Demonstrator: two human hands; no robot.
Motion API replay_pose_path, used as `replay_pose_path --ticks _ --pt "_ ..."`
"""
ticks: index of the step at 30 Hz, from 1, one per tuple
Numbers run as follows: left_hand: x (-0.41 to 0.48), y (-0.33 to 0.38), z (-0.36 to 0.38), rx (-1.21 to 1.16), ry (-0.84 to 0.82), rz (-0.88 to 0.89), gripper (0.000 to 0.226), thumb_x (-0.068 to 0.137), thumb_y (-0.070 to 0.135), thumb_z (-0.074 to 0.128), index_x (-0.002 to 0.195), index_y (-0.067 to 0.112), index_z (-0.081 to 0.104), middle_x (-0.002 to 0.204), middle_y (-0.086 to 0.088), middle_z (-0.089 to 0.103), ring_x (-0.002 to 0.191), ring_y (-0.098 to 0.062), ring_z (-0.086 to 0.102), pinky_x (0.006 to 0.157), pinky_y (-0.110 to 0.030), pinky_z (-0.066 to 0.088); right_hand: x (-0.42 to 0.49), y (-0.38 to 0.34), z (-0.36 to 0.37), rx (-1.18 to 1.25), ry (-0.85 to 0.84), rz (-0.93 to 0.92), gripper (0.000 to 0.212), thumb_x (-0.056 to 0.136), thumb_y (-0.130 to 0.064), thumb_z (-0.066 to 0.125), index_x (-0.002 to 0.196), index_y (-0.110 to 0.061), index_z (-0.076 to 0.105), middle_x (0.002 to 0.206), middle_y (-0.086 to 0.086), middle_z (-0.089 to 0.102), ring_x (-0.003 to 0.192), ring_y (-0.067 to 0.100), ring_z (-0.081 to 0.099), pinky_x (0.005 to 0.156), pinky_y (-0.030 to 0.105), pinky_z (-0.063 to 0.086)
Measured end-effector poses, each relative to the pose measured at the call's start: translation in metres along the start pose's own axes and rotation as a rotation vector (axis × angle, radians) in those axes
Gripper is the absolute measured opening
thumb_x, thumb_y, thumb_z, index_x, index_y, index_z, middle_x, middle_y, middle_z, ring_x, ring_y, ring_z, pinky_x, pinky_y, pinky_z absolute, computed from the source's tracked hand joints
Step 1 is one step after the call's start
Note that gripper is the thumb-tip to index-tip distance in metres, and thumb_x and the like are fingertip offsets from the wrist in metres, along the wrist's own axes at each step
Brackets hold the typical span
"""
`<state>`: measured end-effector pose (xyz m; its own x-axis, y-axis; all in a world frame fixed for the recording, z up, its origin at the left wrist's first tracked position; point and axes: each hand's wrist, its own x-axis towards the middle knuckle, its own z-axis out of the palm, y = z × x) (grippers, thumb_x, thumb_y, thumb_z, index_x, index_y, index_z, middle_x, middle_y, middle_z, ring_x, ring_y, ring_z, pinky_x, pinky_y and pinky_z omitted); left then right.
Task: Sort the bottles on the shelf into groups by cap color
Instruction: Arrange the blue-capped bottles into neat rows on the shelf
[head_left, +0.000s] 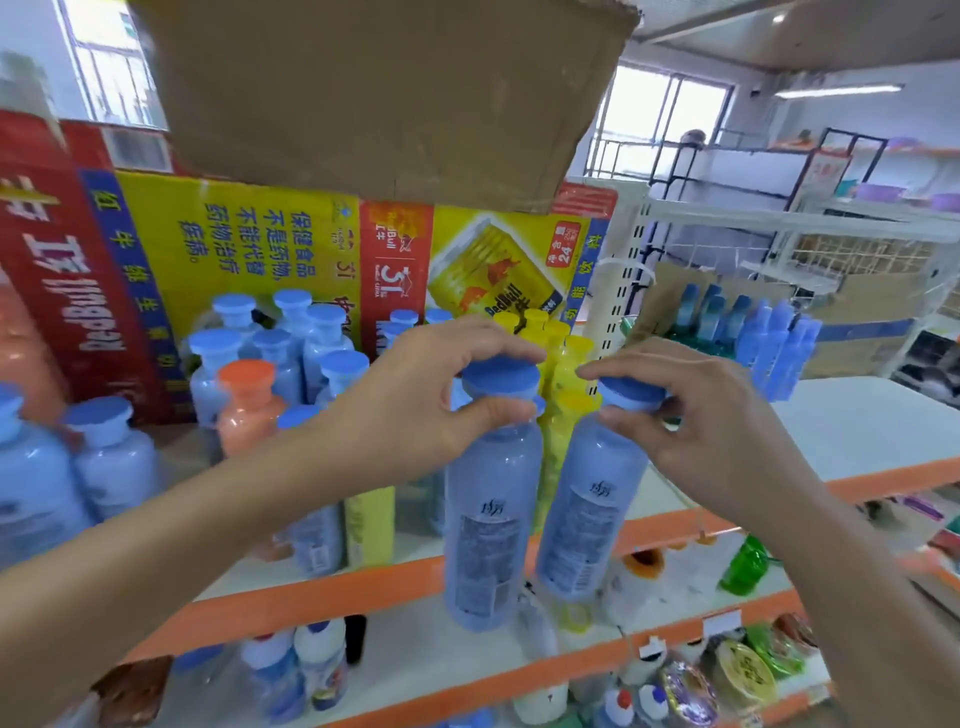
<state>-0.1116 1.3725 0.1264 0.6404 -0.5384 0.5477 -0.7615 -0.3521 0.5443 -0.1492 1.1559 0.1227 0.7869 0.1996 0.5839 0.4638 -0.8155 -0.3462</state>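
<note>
The sort looks well advanced but unfinished. On the shelf (332, 582), a large cluster of blue-capped bottles (311, 343) fills the left and middle of the frame, and a tight group of yellow-capped bottles (563, 353) stands right of centre against the printed cartons (249, 244). One orange-capped bottle (247, 410) sits stranded among the blues at centre left, so it has yet to be moved, as I judge it.

In the centre foreground two blue-capped bottles are held out in front of the shelf's orange edge. The left hand (441, 395) has its fingers clamped round the neck and cap of the left blue bottle (488, 519); the right hand (691, 415) pinches the cap of the right blue bottle (587, 499) the same way.

Every bottle is capped; the bodies look filled with opaque stuff matching each cap's colour, though what it is I cannot tell.
</note>
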Motion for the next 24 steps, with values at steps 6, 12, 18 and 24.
replay_pose_path --ticks 6,12,18,24 --pt "-0.014 -0.006 -0.037 0.024 0.144 -0.035 0.029 0.076 0.038 0.057 0.103 0.03 0.06 0.105 0.016 0.06 0.1 0.002 0.055 0.088 -0.021 0.045 0.033 -0.035 0.021 0.054 0.011 -0.059 0.028 0.08 -0.017 0.07 0.105 -0.028 0.069 0.096 -0.009 0.062 0.091 0.014 0.058 0.073 0.035 0.049" --pt "0.001 -0.005 -0.073 0.042 0.331 -0.039 0.025 0.077 0.035 0.056 0.099 0.024 0.062 0.095 0.014 0.063 0.088 -0.004 0.06 0.074 -0.016 0.047 0.078 -0.059 0.023 0.092 0.081 -0.149 0.025 0.082 -0.02 0.067 0.106 -0.027 0.069 0.089 -0.014 0.057 0.084 0.007 0.052 0.076 0.031 0.046" --pt "0.037 -0.003 -0.109 0.09 0.467 0.01 0.023 0.079 0.036 0.056 0.094 0.022 0.066 0.086 0.015 0.063 0.073 0.006 0.055 0.065 -0.007 0.04 0.134 -0.07 0.011 0.079 0.171 -0.233 0.029 0.077 -0.026 0.062 0.106 -0.025 0.069 0.091 -0.014 0.06 0.089 0.01 0.057 0.078 0.028 0.044" --pt "0.082 -0.015 -0.13 0.152 0.543 0.02 0.013 0.08 0.034 0.06 0.087 0.025 0.066 0.078 0.017 0.061 0.068 0.007 0.053 0.063 -0.01 0.043 0.184 -0.067 0.012 0.044 0.182 -0.257 0.029 0.079 -0.025 0.065 0.108 -0.024 0.068 0.109 -0.006 0.067 0.101 0.013 0.059 0.089 0.037 0.047"
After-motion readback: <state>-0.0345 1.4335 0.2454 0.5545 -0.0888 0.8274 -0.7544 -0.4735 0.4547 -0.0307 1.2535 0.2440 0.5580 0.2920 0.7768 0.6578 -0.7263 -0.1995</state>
